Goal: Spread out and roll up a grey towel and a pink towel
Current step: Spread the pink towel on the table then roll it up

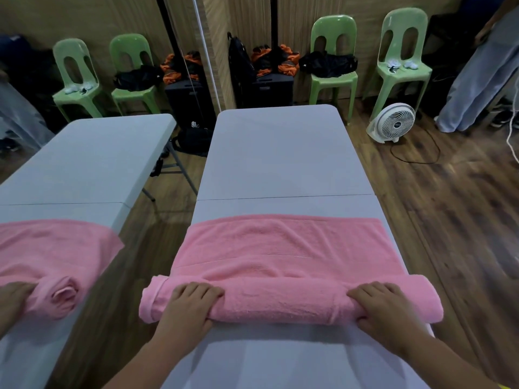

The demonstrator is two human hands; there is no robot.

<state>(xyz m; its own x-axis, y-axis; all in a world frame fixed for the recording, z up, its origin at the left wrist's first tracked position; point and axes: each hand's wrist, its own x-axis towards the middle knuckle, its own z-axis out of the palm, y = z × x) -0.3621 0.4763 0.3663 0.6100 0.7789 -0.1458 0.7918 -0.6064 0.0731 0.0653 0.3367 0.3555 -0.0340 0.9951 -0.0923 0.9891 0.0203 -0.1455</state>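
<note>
A pink towel (283, 248) lies across the long grey table (280, 153). Its near part is wound into a thick roll (283, 303) that spans the table's width, and its far part lies flat with a few creases. My left hand (188, 307) grips the roll near its left end, fingers curled over the top. My right hand (387, 310) grips it near the right end in the same way. No grey towel is in view.
A mirror wall (84, 164) on the left repeats the table, towel and hand. Green plastic chairs (334, 66) with bags stand at the back. A white floor fan (391, 123) sits on the wooden floor to the right, near a standing person's legs (477, 80).
</note>
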